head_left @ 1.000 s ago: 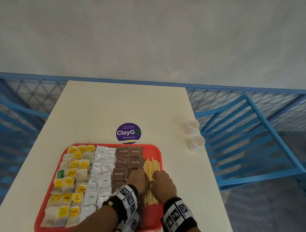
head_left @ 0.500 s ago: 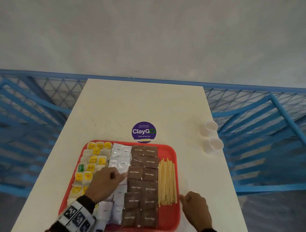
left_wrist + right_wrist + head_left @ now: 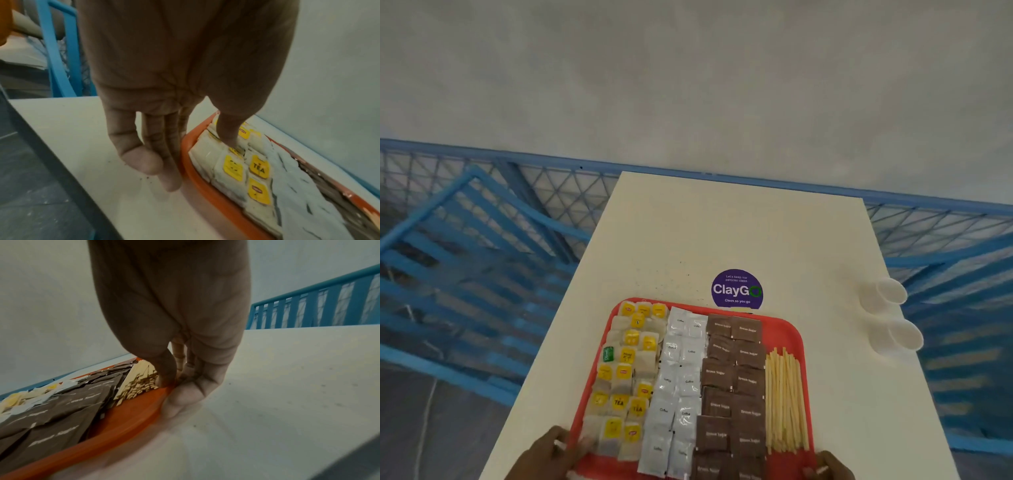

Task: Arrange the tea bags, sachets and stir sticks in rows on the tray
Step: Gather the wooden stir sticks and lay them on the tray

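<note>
now your left hand (image 3: 551,452) sits at the near left corner of the red tray (image 3: 796,334). in the left wrist view the thumb lies over the rim onto the nearest tea bags (image 3: 232,172), and the other fingers (image 3: 139,159) hang down outside the rim, tips at the table (image 3: 739,233). so the rim sits between thumb and fingers; the fingers look nearly straight, only lightly bent.

your right hand (image 3: 828,466) is at the near right corner. the right wrist view shows the thumb inside the rim just beside the near ends of the stir sticks (image 3: 139,384), the fingers (image 3: 185,395) curled round the outside of the rim, pinching it.

the tray lies flat on the table, between your two hands. running away from your fingers are four rows. nearest the left thumb: tea bags with yellow tags, one green tag among them. next to them: white sachets (image 3: 674,387) marked coffee. then brown sachets (image 3: 732,383) marked brown sugar, in overlapping pairs. nearest the right thumb: the stir sticks, a pale bundle lying lengthwise along the right rim.

beyond the far rim of the tray, a round purple sticker (image 3: 737,289) is on the table, its near edge touching or just under the tray. two white cups (image 3: 890,311) stand at the right table edge, well beyond your right fingers, blurred. blue railing (image 3: 482,240) is on both sides.
</note>
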`<action>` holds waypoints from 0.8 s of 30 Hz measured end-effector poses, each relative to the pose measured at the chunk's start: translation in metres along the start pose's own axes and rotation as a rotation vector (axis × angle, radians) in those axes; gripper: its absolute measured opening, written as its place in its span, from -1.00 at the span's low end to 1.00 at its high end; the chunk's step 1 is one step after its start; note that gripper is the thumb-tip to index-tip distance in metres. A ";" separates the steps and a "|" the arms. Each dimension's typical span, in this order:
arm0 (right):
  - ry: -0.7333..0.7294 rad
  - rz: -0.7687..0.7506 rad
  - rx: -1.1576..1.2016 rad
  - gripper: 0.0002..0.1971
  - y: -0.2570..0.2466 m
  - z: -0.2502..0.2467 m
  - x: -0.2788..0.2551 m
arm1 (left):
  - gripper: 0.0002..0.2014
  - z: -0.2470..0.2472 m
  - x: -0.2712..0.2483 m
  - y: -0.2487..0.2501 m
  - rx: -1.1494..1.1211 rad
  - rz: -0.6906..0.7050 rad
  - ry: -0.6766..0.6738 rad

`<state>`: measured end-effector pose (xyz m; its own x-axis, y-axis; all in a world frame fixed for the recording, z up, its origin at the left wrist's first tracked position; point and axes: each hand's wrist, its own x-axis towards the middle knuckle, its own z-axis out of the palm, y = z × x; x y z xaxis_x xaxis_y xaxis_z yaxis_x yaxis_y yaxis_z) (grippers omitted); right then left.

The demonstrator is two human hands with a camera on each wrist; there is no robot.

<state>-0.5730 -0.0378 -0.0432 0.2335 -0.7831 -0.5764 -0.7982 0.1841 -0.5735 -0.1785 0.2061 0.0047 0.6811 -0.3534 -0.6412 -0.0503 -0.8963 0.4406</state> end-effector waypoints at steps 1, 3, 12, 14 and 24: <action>0.042 -0.003 0.025 -0.50 0.000 0.003 0.001 | -0.52 -0.003 0.004 0.001 -0.035 -0.011 -0.020; 0.099 0.038 -0.003 -0.58 -0.011 0.012 0.002 | -0.50 -0.010 0.013 0.006 -0.060 -0.051 -0.103; 0.144 -0.014 -0.103 -0.88 -0.103 0.018 0.038 | -0.78 -0.040 0.079 0.029 -0.079 0.064 -0.117; 0.147 -0.018 -0.112 -0.92 -0.116 0.019 0.048 | -0.88 -0.043 0.095 0.035 -0.079 0.089 -0.083; 0.262 0.078 0.024 -0.92 -0.137 0.033 0.083 | -0.92 -0.050 0.153 0.052 -0.156 0.139 0.057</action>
<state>-0.4254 -0.1080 -0.0316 0.0176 -0.8925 -0.4507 -0.7940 0.2614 -0.5488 -0.0406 0.1187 -0.0390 0.7162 -0.4511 -0.5325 -0.0363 -0.7861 0.6171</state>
